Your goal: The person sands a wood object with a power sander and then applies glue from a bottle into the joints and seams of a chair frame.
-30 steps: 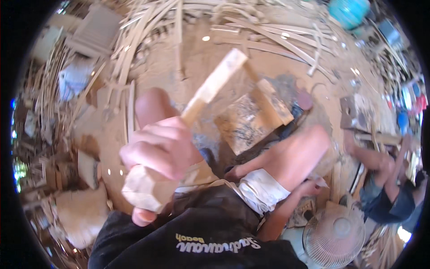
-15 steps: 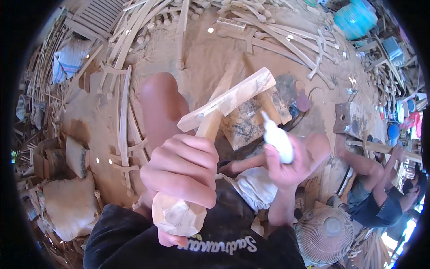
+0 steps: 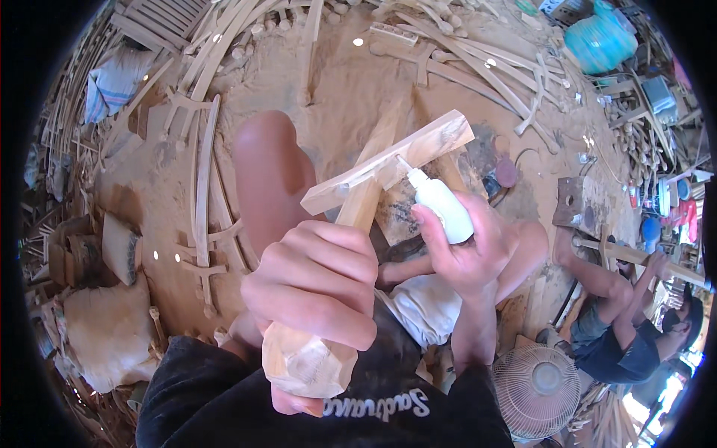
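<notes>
My left hand (image 3: pixel 310 284) is closed around the grip of a wooden sword (image 3: pixel 361 207). Its faceted pommel (image 3: pixel 308 362) pokes out below my fist, towards me. Beyond the fist, a pale crossguard (image 3: pixel 418 146) runs slantwise, and the blade (image 3: pixel 390 123) extends away from me behind it. In my right hand (image 3: pixel 478 250) is a small white squeeze bottle (image 3: pixel 446 211), gripped between thumb and fingers. Its thin nozzle meets the crossguard near the middle, where the blade and grip join; whether any liquid comes out cannot be made out.
A wooden block (image 3: pixel 396 228) stands on the dusty ground behind the sword. Many more wooden swords (image 3: pixel 207 179) lie to the left and far side. A round fan (image 3: pixel 539 388) is at lower right, near another seated person (image 3: pixel 620 336) holding a wooden piece.
My right hand has brought the bottle up and left, so its nozzle has gone from apart to against the crossguard. The left hand keeps its hold on the sword.
</notes>
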Action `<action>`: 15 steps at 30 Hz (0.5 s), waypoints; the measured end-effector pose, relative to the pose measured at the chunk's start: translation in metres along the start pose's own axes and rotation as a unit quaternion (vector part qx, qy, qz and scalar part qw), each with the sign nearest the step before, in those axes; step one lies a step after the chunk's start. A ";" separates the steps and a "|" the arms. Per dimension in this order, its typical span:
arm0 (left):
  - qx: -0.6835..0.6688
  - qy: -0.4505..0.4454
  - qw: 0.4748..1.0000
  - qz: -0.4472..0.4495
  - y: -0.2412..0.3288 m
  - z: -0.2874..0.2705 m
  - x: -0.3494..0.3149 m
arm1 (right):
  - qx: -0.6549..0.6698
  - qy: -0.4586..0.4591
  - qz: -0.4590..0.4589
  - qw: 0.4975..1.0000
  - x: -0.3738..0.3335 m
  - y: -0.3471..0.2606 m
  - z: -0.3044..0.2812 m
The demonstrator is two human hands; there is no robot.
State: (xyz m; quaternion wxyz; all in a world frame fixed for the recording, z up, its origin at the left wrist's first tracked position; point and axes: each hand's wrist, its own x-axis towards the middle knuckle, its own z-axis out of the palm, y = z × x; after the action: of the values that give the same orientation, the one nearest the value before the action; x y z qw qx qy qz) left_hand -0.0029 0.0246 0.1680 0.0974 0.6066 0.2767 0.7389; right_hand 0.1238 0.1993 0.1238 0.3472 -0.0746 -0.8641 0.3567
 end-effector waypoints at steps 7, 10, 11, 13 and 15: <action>0.000 0.010 1.000 -0.006 0.000 0.002 -0.001 | -0.011 0.005 -0.024 1.000 0.002 0.000 -0.001; 0.000 0.013 1.000 0.000 -0.002 0.003 -0.001 | -0.012 0.000 -0.028 1.000 0.006 -0.003 -0.003; 0.001 0.015 1.000 0.003 -0.003 0.004 -0.002 | -0.012 -0.005 -0.032 0.999 0.006 -0.004 -0.004; 0.003 0.019 1.000 -0.003 -0.001 0.005 -0.001 | -0.007 -0.001 -0.023 1.000 0.005 -0.003 -0.003; 0.005 0.021 1.000 -0.007 -0.001 0.006 -0.001 | -0.010 -0.003 -0.018 1.000 0.004 -0.002 -0.003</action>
State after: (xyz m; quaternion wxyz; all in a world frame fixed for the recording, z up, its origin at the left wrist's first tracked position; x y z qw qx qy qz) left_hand 0.0031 0.0261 0.1672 0.0938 0.5893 0.2866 0.7496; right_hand 0.1233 0.2009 0.1288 0.3500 -0.0610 -0.8699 0.3421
